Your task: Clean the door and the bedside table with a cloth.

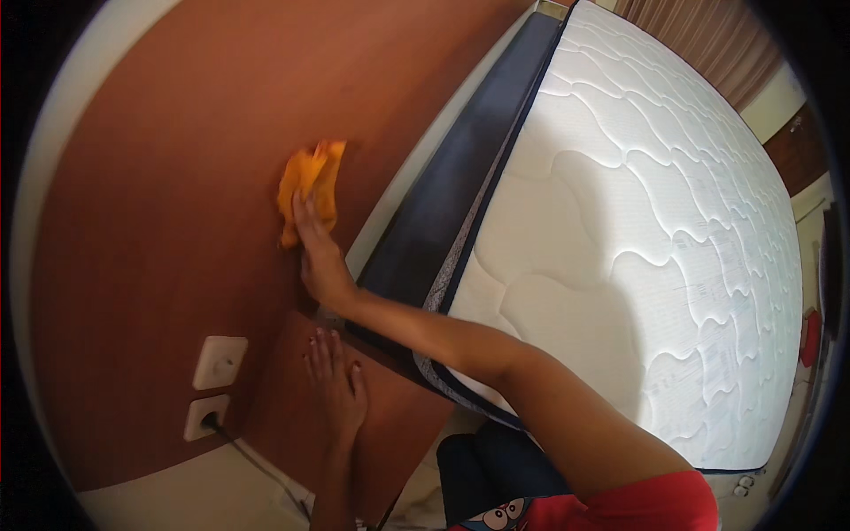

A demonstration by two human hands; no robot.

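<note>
An orange cloth is spread against a reddish-brown headboard or wall panel. My right hand presses it there with the fingers extended, and part of the cloth lies under them. Lower down, my left hand rests palm-down on a flat reddish-brown surface beside the panel. Its fingers are slightly apart and it holds nothing. My right arm reaches across the corner of a white quilted mattress.
A dark padded bed base runs under the mattress. Near my left hand are two white wall sockets, an upper one and a lower one with a plugged-in cable. Striped curtains hang beyond the mattress.
</note>
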